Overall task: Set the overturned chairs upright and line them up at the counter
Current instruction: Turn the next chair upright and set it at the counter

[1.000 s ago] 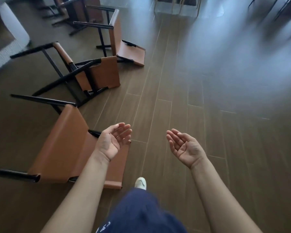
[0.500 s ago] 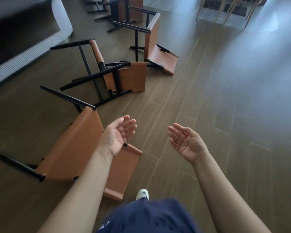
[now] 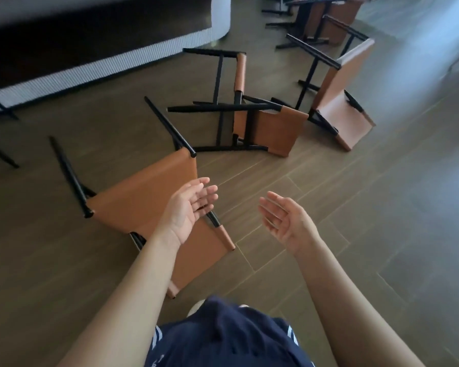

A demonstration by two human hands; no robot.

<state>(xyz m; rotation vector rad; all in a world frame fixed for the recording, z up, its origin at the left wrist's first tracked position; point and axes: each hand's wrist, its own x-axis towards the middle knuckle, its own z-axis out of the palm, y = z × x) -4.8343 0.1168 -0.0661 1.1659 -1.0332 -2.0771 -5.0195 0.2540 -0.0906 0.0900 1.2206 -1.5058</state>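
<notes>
Left hand and right hand hover at frame centre, both spread open and holding nothing. Overturned on the wood floor: nearest chair at left centre, second chair at upper centre, third chair at upper right. The counter is at upper left

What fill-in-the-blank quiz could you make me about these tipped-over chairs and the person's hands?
1. The left hand and the right hand are both open and hold ____.
2. In the picture, the nearest chair lies overturned partly under the ____ hand.
3. Its seat is brown, and its legs are ____.
4. The counter shows at the picture's upper ____ side.

Missing words: nothing; left; black; left.
</notes>
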